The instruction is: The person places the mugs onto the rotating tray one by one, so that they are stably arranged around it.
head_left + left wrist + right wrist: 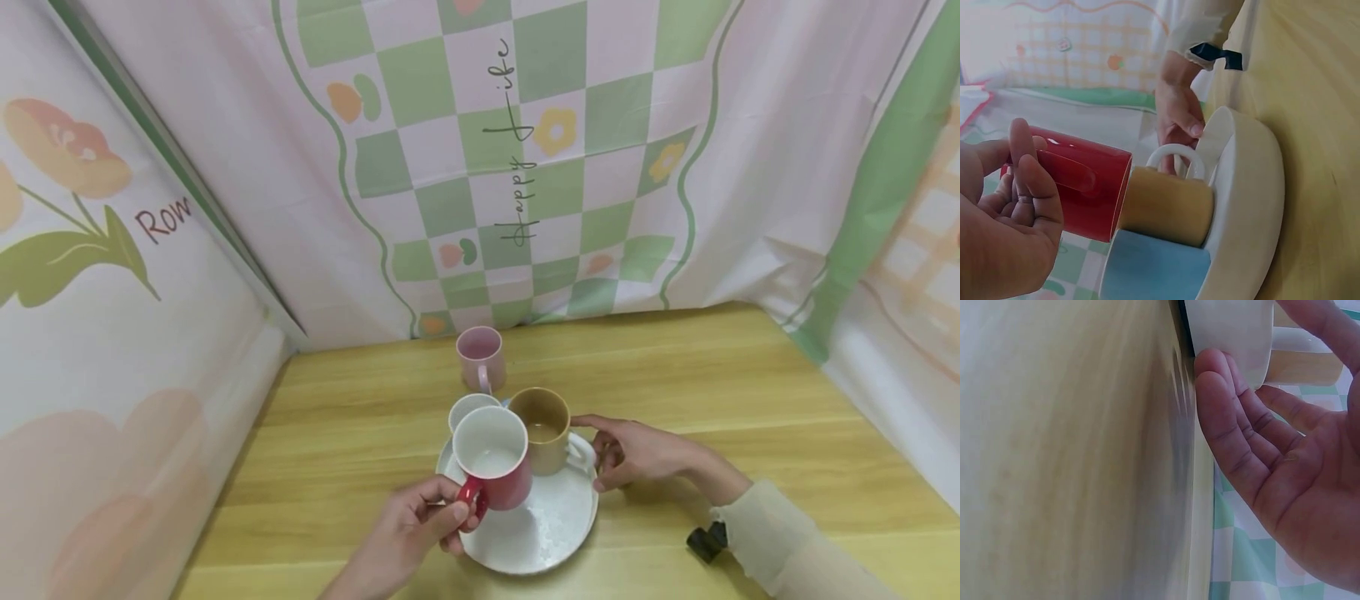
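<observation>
The left hand [408, 533] gripped the red mug [492, 458] by its handle, fingers curled round the loop, and held the mug above the near-left part of the white tray [551, 529]; in the left wrist view the mug appeared clear of the tray's surface, its rim close against the mustard mug [542, 429]. The mustard mug stood upright on the tray, white handle toward the right. Beside it, on the tray's far-left part, stood a light-blue mug [468, 410], mostly hidden behind the red one. The right hand [637, 454] rested at the tray's right rim, fingers loosely extended and touching the rim, thumb near the mustard mug's handle, nothing clamped. A pink mug [481, 358] stood upright on the wooden table [750, 392], just beyond the tray, handle facing the camera. A small black object [707, 542] sat at the right sleeve cuff.
</observation>
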The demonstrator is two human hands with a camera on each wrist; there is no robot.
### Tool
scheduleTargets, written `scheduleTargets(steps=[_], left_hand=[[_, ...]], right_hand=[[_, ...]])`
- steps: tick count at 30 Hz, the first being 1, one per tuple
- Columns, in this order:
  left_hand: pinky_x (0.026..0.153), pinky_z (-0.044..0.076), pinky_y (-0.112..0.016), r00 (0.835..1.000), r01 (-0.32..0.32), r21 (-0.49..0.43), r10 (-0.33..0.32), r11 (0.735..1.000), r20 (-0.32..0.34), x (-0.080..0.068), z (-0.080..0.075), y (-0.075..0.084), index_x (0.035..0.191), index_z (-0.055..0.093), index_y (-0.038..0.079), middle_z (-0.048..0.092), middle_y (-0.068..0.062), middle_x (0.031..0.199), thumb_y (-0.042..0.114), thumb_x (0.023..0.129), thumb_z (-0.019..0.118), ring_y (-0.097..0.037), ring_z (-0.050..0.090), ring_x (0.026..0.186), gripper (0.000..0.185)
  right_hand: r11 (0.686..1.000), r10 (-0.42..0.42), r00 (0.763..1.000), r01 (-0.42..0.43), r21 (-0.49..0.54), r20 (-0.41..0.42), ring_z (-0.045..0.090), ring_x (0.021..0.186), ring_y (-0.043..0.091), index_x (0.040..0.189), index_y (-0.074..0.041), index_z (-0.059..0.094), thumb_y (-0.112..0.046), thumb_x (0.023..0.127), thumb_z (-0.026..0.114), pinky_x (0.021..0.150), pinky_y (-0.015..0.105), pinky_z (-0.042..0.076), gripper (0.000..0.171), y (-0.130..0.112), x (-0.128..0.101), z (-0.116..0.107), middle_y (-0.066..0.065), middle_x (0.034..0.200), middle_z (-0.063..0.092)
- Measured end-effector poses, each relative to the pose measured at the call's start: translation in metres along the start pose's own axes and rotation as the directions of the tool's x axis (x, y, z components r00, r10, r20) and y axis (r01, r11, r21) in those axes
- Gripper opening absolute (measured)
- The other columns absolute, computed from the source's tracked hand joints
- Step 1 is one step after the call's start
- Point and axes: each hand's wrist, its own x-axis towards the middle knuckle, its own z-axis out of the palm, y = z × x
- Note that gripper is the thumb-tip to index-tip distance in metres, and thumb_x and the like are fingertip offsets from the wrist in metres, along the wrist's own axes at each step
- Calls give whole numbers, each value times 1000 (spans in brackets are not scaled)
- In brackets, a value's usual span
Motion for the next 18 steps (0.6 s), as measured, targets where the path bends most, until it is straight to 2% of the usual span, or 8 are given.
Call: scheduleTargets(steps=[12,18], left_hand=[[75,57,-17,994,83,-23,-81,996,66,10,18,-18,107,63,-5,61,-38,102,19,100,61,-3,67,69,26],[73,57,-17,991,104,-64,-98,992,92,17,26,-26,107,62,-8,59,-40,102,18,100,61,-2,66,70,27]], right_hand=[[1000,-1,1000,1,7,-1,67,83,16,156,-4,25,-19,81,82,66,27,59,95,0,0,0,15,104,59],[1000,7,1000,-7,-3,-4,67,82,17,156,-3,26,-20,81,82,65,26,59,95,-1,1,0,15,103,59]])
